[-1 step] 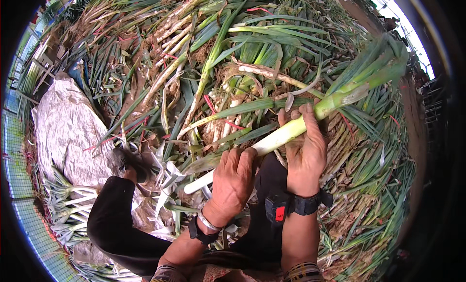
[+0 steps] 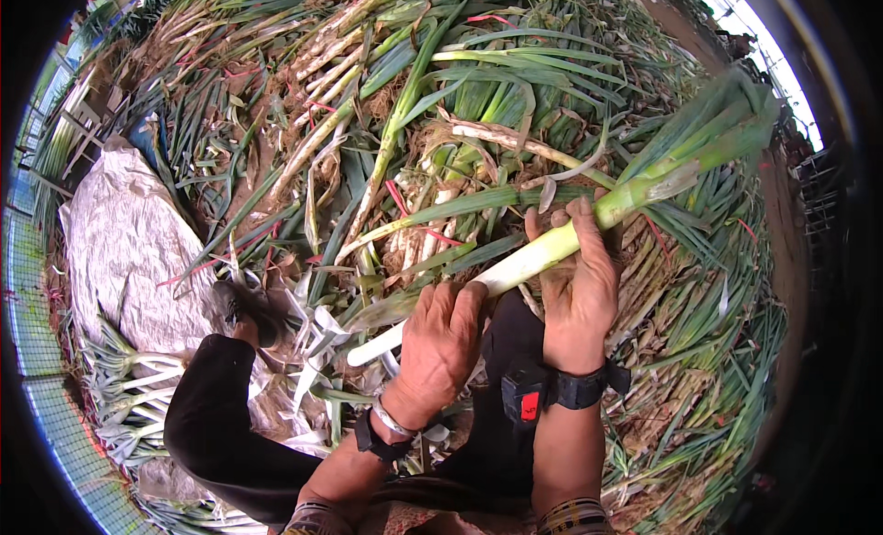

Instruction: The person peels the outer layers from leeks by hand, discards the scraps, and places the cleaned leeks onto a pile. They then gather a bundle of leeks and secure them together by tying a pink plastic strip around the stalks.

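My left hand (image 2: 443, 331) is closed around the lower white shank of a large green onion (image 2: 533, 259). Higher up, my right hand (image 2: 581, 282) grips the same stalk where white turns to pale green. The stalk slants across my lap, its bare white end pointing to the lower left. Its green leaves fan out at the upper right, slightly blurred. A dull, withered leaf strip (image 2: 391, 310) lies just beyond my left hand. Peeled white skins (image 2: 317, 351) are scattered on the ground to the left of it.
Unpeeled green onions (image 2: 322, 66) lie heaped ahead and to the right, some with red ties. At left, cleaned white-stemmed ones (image 2: 152, 388) lie in a row near a pale woven sheet (image 2: 138, 241). My dark-trousered leg (image 2: 216, 425) is bent beside them. Blue-green mesh (image 2: 55, 415) edges the far left.
Almost nothing differs. The stalk and its leafy end have shifted very slightly, with both hands keeping their hold.
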Demonstrator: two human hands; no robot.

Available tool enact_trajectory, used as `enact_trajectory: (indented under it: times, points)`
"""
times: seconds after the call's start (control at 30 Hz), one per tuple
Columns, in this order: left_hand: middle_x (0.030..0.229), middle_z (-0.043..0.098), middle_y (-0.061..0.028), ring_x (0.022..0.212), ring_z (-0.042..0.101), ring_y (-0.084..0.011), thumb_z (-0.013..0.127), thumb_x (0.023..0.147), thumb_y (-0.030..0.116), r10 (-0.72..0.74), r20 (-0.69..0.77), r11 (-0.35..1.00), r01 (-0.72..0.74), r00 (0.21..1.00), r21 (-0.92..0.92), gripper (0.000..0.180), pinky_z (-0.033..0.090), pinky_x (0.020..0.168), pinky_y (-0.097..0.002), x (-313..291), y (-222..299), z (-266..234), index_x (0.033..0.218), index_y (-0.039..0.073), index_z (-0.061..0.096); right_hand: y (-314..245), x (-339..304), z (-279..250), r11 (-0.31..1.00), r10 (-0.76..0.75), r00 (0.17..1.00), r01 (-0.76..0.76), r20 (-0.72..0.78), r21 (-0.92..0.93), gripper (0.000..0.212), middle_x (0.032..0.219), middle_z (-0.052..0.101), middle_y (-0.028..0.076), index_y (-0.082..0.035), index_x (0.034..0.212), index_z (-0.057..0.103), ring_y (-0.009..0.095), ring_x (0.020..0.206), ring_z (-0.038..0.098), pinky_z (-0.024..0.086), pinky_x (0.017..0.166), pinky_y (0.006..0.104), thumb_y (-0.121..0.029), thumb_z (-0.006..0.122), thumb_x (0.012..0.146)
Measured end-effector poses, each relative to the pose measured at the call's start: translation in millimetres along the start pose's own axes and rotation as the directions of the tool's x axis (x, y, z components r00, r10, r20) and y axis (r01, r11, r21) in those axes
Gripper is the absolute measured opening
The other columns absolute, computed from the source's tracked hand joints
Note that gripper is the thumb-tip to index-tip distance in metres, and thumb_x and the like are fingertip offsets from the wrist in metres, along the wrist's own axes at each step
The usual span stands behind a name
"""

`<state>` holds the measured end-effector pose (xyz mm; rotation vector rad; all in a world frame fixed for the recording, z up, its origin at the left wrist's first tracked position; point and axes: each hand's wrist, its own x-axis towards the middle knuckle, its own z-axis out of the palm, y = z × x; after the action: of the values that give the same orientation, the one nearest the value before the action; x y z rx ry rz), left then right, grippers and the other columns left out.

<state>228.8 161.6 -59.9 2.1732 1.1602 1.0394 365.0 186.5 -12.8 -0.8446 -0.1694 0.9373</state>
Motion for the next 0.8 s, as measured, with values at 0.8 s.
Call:
enact_trajectory:
  times: [0.8]
  points:
    - [0.090,0.052,-0.0074,0.075,0.047,-0.0077,0.035,0.092,0.033,-0.455,-0.368,0.663,0.033,0.811,-0.748,0.033,0.040,0.067,-0.0289,-228,38,-304,0.117,0.012,0.040,29,32,-32,0.899,0.316,0.936,-0.347,0.152,0.266,0.009,0.071,0.039,0.003,-0.001,0.085,0.042,0.011,0.060,0.039,0.039,0.052,0.0227,-0.007,0.048,0.088]
